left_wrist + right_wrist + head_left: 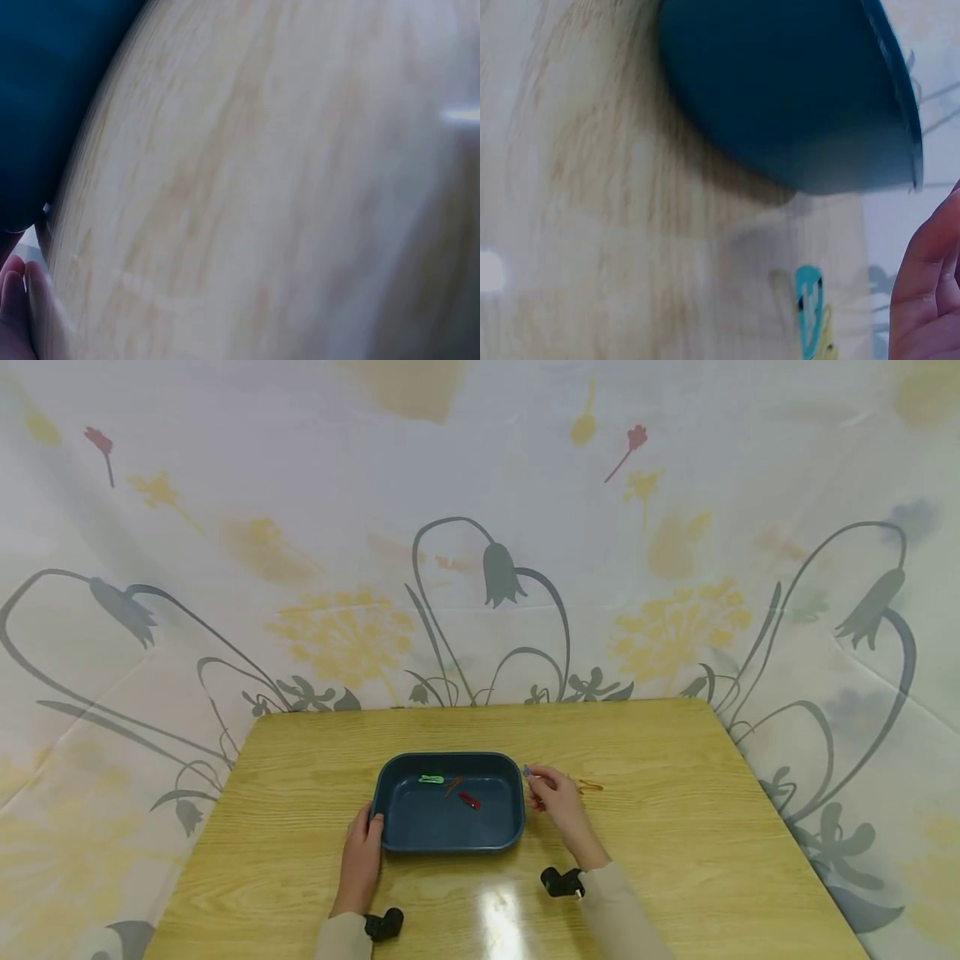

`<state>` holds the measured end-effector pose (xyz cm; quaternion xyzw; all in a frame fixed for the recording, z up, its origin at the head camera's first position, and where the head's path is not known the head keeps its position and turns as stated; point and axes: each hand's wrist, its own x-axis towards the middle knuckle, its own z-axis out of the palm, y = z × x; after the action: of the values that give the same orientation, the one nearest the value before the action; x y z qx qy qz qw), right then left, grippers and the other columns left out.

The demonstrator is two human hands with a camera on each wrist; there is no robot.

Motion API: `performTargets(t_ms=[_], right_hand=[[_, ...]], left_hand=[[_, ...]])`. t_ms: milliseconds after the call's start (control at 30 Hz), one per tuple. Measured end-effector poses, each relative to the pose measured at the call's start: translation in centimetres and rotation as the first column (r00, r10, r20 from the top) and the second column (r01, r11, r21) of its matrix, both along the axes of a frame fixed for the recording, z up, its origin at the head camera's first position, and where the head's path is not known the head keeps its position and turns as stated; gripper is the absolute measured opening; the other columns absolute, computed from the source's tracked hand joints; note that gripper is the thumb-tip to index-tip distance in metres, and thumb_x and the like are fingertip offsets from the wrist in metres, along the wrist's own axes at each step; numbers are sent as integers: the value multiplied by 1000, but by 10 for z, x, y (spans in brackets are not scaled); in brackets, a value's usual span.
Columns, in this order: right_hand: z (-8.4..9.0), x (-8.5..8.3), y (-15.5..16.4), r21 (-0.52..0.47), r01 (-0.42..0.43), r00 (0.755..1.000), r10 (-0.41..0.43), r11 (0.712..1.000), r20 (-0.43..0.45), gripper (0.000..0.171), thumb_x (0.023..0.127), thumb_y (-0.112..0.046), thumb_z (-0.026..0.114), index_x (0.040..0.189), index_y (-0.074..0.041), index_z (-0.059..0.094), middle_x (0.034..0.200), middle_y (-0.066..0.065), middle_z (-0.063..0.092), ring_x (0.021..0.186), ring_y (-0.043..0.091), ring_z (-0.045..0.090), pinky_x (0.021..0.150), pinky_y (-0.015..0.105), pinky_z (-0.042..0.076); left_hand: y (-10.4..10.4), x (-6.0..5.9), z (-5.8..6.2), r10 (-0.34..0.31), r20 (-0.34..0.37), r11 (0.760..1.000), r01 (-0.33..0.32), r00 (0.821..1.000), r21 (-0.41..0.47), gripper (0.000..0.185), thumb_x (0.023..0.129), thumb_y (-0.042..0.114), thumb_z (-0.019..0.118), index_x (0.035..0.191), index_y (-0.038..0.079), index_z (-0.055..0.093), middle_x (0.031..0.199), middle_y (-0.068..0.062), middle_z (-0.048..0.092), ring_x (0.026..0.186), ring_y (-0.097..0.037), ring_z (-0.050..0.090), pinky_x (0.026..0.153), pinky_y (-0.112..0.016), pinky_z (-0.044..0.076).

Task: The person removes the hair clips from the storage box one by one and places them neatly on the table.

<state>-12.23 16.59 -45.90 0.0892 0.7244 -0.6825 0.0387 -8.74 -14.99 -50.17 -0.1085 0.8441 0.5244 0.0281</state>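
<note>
A small blue item [527, 770] is pinched by the right hand [557, 799], just beside the right rim of the dark blue tray [423, 827]. The left hand [362, 853] grips the tray's left side. Inside lie a green clip [431, 779] and a red clip [470, 801]. The tray stands on the tabletop [675, 843].

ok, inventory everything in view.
Table: one, yellow wood, foreground
Backdrop: one, pale flowered, behind table
Dish: one, dark blue, on table
Green clip: one, green, in dish
Brown clip: one, brown, in dish
Red clip: one, red, in dish
Small thing: one, blue, at dish's right rim
Orange clip: at least one, orange, right of dish
Teal clip: one, teal, right wrist view
Yellow clip: one, yellow, beside teal clip; maybe orange clip
Wrist cameras: two, black, wrists
Sleeves: two, beige, forearms
Left hand: one, bare, holding dish's left side
Right hand: one, bare, pinching small thing
</note>
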Motion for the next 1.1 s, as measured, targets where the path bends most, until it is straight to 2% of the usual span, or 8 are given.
performTargets(t_ms=[133,267,400,600,800,1100], right_hand=[[-8,3,9,12,29,999,-30,999,21,26,93,-13,54,113,3,57,82,17,60,64,19,57,60,32,50],[-16,5,17,19,57,997,-58,998,43,24,93,-8,51,114,4,56,85,16,61,66,18,59,57,27,48],[-23,9,24,-17,84,993,-82,996,84,26,94,-8,50,116,3,54,85,14,60,67,16,57,56,25,47],[-32,14,32,-43,107,988,-101,993,116,30,94,-10,49,120,5,52,78,9,55,61,13,52,53,25,47],[-38,15,40,-24,124,983,-119,992,140,29,94,-11,49,119,4,52,68,4,50,54,12,48,49,24,45],[-41,15,44,-7,109,980,-106,994,171,32,95,-13,49,123,3,50,68,3,52,51,11,49,47,22,46]], left_hand=[[0,0,-1,4,2,1000,-4,1000,-3,61,97,50,30,143,9,31,147,-17,27,135,-34,25,107,-53,24],[-1,0,-1,7,-2,1000,-7,1000,-6,61,97,50,30,143,9,31,146,-16,28,135,-34,26,107,-53,24],[-1,-1,-1,6,-2,1000,-6,1000,5,62,97,50,31,143,10,30,147,-16,27,135,-34,25,107,-53,24],[-1,-1,-1,7,2,1000,-7,1000,13,60,97,48,31,143,9,30,147,-16,26,135,-33,25,108,-52,23],[0,-2,0,10,-1,1000,-10,1000,16,59,98,47,32,143,9,30,146,-17,27,135,-34,26,107,-53,24],[0,-2,-1,26,-19,1000,-26,999,1,60,97,48,33,142,8,32,144,-18,30,132,-36,29,105,-54,26]])
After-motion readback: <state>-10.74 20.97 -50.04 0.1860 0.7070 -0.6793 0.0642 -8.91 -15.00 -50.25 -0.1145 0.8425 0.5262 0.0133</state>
